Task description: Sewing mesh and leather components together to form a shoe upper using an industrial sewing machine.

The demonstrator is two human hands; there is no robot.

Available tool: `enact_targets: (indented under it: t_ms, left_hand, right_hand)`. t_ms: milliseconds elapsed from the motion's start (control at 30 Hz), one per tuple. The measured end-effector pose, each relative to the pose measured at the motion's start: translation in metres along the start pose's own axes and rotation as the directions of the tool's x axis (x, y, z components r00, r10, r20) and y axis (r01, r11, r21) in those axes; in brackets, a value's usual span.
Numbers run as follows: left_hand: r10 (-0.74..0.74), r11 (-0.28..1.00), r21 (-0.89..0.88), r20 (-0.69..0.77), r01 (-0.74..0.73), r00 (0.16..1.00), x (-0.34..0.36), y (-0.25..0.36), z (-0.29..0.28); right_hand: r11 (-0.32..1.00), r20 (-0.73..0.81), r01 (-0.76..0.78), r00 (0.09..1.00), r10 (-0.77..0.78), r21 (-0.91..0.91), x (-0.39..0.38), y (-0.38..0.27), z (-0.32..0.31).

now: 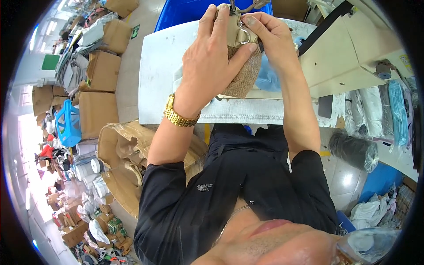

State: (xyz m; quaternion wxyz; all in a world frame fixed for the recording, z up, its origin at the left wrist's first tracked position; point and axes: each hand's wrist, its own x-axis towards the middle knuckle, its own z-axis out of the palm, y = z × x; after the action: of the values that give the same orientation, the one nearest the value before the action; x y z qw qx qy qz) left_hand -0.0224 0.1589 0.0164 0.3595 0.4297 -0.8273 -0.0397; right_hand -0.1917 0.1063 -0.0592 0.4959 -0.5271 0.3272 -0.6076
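My left hand (207,66) lies over a brown woven fabric piece (242,77) with a cream panel, its fingers stretched up beside the sewing machine's presser foot (233,9) and its thumb pressing on the weave. A metal D-ring (243,37) is fixed to the cream part between my hands. My right hand (269,39) pinches the cream piece just above the ring, near the needle area. Light blue fabric (267,77) lies under the work, on the white table (159,53). A gold watch is on my left wrist.
The machine body (340,53) fills the upper right, with wrapped rolls (373,110) beyond it. A blue bin (176,13) stands behind the table. Cardboard boxes (97,112), a blue plastic basket (68,123) and piled goods line the left. An open carton (110,168) sits beside me.
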Motion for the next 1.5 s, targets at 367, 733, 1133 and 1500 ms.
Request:
enact_targets:
  t_ms: [367, 733, 1133, 1500]
  left_hand:
    - [-0.053, 0.998, 0.041, 0.062, 0.050, 0.997, 0.010, -0.002, 0.002]
    - [-0.007, 0.999, 0.044, 0.090, 0.003, 0.996, 0.015, -0.009, -0.004]
    - [0.046, 0.994, 0.094, 0.082, -0.054, 0.996, 0.016, -0.029, -0.002]
    - [0.044, 0.983, -0.184, 0.363, 0.025, 0.931, 0.038, -0.048, -0.017]
  right_hand:
    - [0.998, 0.026, -0.020, 0.999, 0.019, 0.053, 0.013, 0.006, -0.007]
    - [0.990, -0.061, -0.040, 0.998, 0.032, -0.136, 0.005, -0.025, 0.014]
    - [0.761, -0.087, 0.645, 0.763, -0.640, 0.063, -0.005, -0.033, 0.032]
    - [0.970, -0.102, 0.175, 0.976, -0.194, -0.171, -0.037, -0.018, 0.004]
